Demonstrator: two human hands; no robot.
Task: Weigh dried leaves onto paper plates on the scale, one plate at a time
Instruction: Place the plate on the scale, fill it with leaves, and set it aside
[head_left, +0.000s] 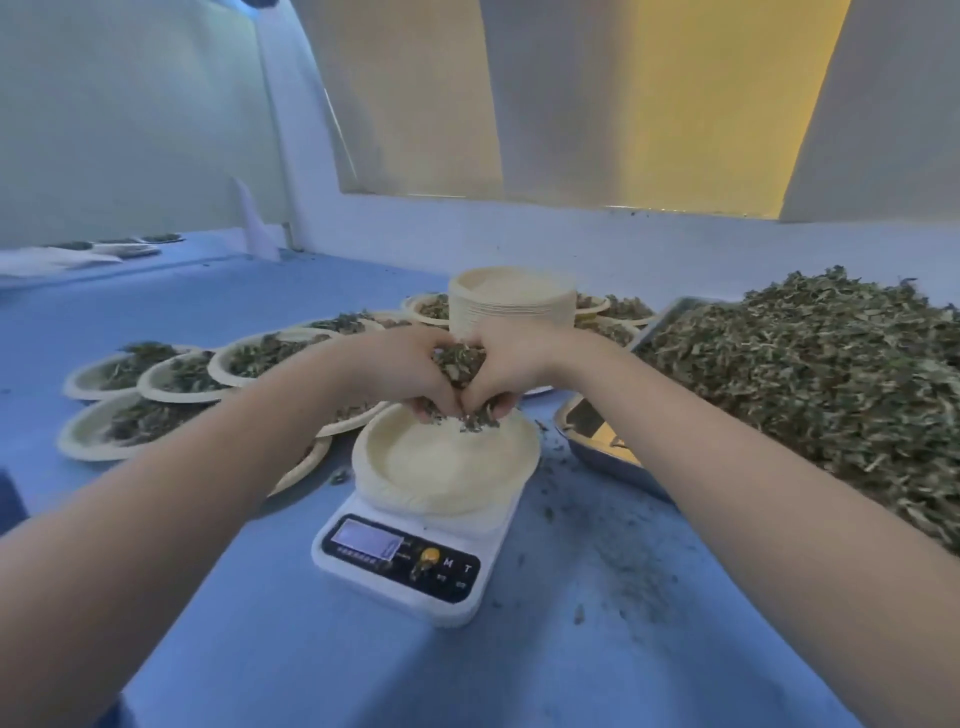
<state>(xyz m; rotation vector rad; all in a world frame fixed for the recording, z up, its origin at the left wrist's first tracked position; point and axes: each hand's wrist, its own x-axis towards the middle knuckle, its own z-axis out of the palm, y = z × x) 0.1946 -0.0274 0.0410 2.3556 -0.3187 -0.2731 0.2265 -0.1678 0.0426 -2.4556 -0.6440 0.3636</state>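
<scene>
Head view, looking down at the blue table (270, 649). My left hand (410, 371) and right hand (511, 364) are pressed together, fingers curled round a shared clump of dried green leaves (460, 358), held just above the far rim of the pale round paper plate (447, 462). A few leaf bits hang from my fingertips (431, 410) at the plate's far edge; the plate's well is bare otherwise. That plate sits on the white digital scale (410, 566) with a dark front panel; the display is lit but I cannot read it.

Behind my hands stands a tall stack of empty paper plates (511, 296). To the left and behind, filled paper plates (171, 379) lie spread over the table, some overlapping, each holding a small heap of leaves. On the right, a metal tray (670, 317) carries a large mound of loose dried leaves (810, 374). Between scale and tray lies a shallow metal pan (597, 447), nearly bare inside. Leaf crumbs (613, 566) are scattered on the table right of the scale.
</scene>
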